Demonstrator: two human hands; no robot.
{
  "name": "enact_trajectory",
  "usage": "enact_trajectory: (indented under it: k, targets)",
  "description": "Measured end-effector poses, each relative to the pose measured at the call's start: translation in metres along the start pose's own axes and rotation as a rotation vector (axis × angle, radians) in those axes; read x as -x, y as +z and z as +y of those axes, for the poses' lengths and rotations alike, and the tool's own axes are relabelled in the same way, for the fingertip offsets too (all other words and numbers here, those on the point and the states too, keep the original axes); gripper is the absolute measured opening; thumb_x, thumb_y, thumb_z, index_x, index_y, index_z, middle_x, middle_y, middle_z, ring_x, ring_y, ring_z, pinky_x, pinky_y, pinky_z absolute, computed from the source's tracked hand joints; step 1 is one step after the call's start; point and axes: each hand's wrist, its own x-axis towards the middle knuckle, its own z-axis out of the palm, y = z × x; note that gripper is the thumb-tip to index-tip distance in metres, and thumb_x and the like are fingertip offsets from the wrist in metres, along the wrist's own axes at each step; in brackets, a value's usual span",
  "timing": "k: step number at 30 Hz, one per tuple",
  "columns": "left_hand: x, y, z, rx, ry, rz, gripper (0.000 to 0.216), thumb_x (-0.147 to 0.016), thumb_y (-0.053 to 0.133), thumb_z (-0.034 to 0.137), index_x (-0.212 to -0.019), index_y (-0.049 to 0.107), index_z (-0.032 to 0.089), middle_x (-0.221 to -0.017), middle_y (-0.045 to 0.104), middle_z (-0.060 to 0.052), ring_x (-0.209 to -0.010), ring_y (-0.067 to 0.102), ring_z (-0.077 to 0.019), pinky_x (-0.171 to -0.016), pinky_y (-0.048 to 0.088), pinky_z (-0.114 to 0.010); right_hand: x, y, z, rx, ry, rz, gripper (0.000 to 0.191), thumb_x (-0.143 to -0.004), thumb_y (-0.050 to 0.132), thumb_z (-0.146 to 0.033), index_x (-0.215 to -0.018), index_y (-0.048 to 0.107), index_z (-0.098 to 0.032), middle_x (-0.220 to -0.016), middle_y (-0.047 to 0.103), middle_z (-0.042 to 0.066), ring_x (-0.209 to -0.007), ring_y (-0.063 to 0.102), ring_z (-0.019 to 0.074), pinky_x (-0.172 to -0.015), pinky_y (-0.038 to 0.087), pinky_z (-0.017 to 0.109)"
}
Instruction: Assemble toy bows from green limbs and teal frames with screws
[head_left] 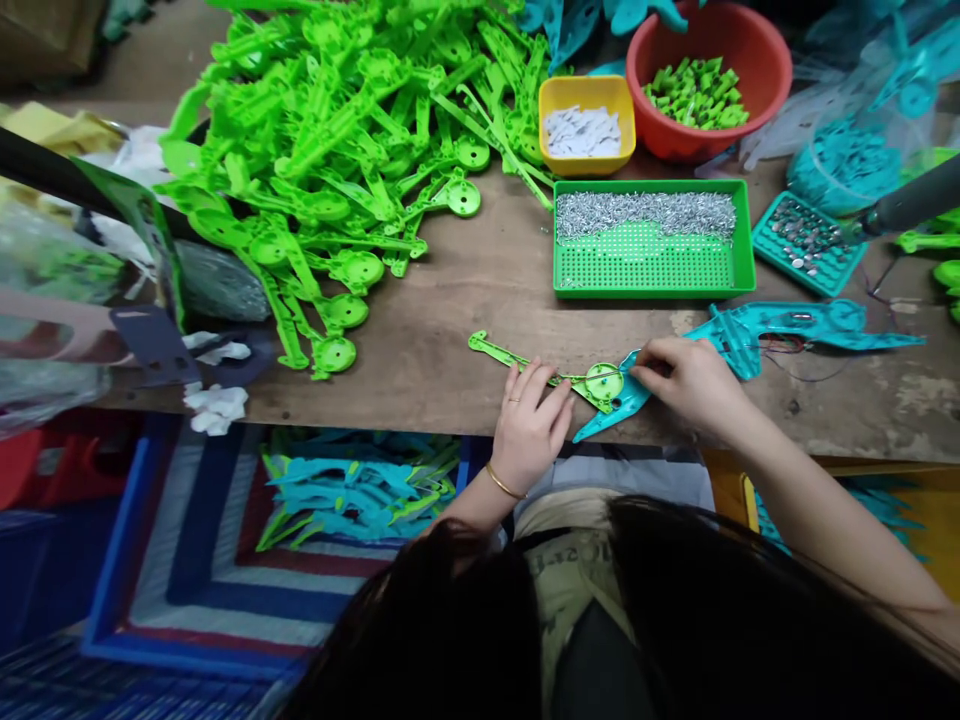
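Near the front edge of the bench lies a long, thin lime-green plastic part point(606, 382) with a round disc end, overlapping a pointed blue plastic part point(632, 400). My left hand point(529, 412) rests over the green part's arm, its fingertips bent onto it. A thin wire or rod runs along the arm and across the disc. At the right end of this line, my right hand point(694, 385) pinches thumb and forefinger together just above the blue part; what sits between them is too small to make out.
A heap of green parts point(360, 120) covers the back left. Beyond my hands are a green tray of small metal pieces point(645, 270), a yellow bowl point(551, 150), a red bowl point(776, 85) and a teal tray point(840, 275). A larger blue assembly point(795, 325) with wires lies right.
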Motion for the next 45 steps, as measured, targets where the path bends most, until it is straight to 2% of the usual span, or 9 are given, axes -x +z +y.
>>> enact_trajectory:
  k: [4, 8, 12, 18, 27, 30, 34, 38, 45]
  targets:
    - [-0.017, -0.005, 0.018, 0.047, -0.085, -0.012, 0.021, -0.09, 0.054, 0.029, -0.105, 0.064, 0.017, -0.113, 0.062, -0.011, -0.12, 0.053, -0.0263, -0.112, 0.034, -0.052, -0.001, 0.004, -0.004, 0.033, -0.001, 0.003, 0.011, -0.085, 0.056, -0.024, -0.077, 0.062, -0.02, -0.078, 0.067, 0.003, -0.074, 0.058, 0.0178, -0.07, 0.032, 0.031]
    - [-0.038, 0.003, 0.043, 0.13, 0.017, -0.162, 0.04, -0.087, 0.059, 0.043, -0.114, 0.059, 0.014, -0.121, 0.058, -0.015, -0.121, 0.049, -0.0289, -0.109, 0.037, -0.048, -0.002, 0.007, -0.007, 0.07, -0.033, -0.001, 0.01, -0.085, 0.054, -0.023, -0.079, 0.062, -0.02, -0.077, 0.067, 0.003, -0.076, 0.059, 0.0185, -0.069, 0.031, 0.03]
    - [-0.048, 0.018, 0.052, 0.078, 0.027, -0.272, 0.048, -0.084, 0.063, 0.045, -0.12, 0.057, 0.013, -0.119, 0.058, -0.014, -0.115, 0.051, -0.0288, -0.101, 0.043, -0.046, -0.003, 0.001, 0.0, 0.052, -0.078, -0.027, 0.013, -0.086, 0.053, -0.021, -0.084, 0.065, -0.019, -0.082, 0.07, 0.004, -0.081, 0.062, 0.0192, -0.072, 0.034, 0.031]
    - [-0.046, 0.024, 0.045, 0.038, 0.072, -0.248, 0.043, -0.086, 0.06, 0.044, -0.12, 0.059, 0.018, -0.12, 0.056, -0.013, -0.113, 0.05, -0.0286, -0.095, 0.045, -0.045, -0.007, -0.018, 0.02, -0.111, -0.089, -0.065, 0.014, -0.086, 0.056, -0.023, -0.086, 0.07, -0.02, -0.086, 0.073, 0.004, -0.079, 0.064, 0.0168, -0.073, 0.041, 0.027]
    - [-0.047, 0.024, 0.045, 0.013, 0.099, -0.247, 0.043, -0.086, 0.06, 0.043, -0.12, 0.06, 0.018, -0.12, 0.056, -0.013, -0.112, 0.051, -0.0289, -0.093, 0.046, -0.045, -0.012, -0.013, 0.008, 0.166, 0.037, -0.038, 0.014, -0.087, 0.056, -0.026, -0.083, 0.067, -0.017, -0.085, 0.071, 0.008, -0.086, 0.063, 0.0225, -0.073, 0.035, 0.032]
    - [-0.048, 0.024, 0.044, 0.009, 0.103, -0.247, 0.042, -0.086, 0.06, 0.043, -0.12, 0.061, 0.018, -0.118, 0.056, -0.014, -0.11, 0.051, -0.0288, -0.092, 0.047, -0.045, -0.01, -0.015, 0.012, 0.135, 0.041, -0.029, 0.014, -0.087, 0.055, -0.025, -0.084, 0.066, -0.018, -0.088, 0.071, 0.007, -0.087, 0.062, 0.0218, -0.074, 0.036, 0.032]
    - [-0.049, 0.023, 0.044, 0.021, 0.109, -0.237, 0.041, -0.086, 0.06, 0.043, -0.117, 0.062, 0.017, -0.117, 0.057, -0.014, -0.109, 0.051, -0.0286, -0.094, 0.046, -0.045, -0.004, -0.02, 0.033, 0.028, 0.114, 0.089, 0.012, -0.087, 0.056, -0.026, -0.082, 0.065, -0.019, -0.086, 0.069, 0.004, -0.079, 0.06, 0.0183, -0.07, 0.036, 0.03]
    - [-0.049, 0.023, 0.043, 0.034, 0.112, -0.23, 0.039, -0.087, 0.06, 0.042, -0.116, 0.063, 0.016, -0.118, 0.058, -0.014, -0.11, 0.051, -0.0289, -0.096, 0.044, -0.045, 0.002, -0.019, 0.047, 0.111, 0.166, 0.147, 0.015, -0.088, 0.056, -0.03, -0.083, 0.066, -0.02, -0.087, 0.067, 0.005, -0.083, 0.059, 0.021, -0.07, 0.034, 0.032]
    - [-0.048, 0.024, 0.041, 0.046, 0.109, -0.215, 0.039, -0.087, 0.059, 0.041, -0.116, 0.063, 0.016, -0.119, 0.057, -0.015, -0.111, 0.051, -0.0288, -0.097, 0.045, -0.046, 0.0, -0.016, 0.042, 0.208, 0.197, 0.134, 0.02, -0.089, 0.052, -0.032, -0.083, 0.067, -0.019, -0.092, 0.065, 0.008, -0.095, 0.058, 0.0263, -0.073, 0.031, 0.035]
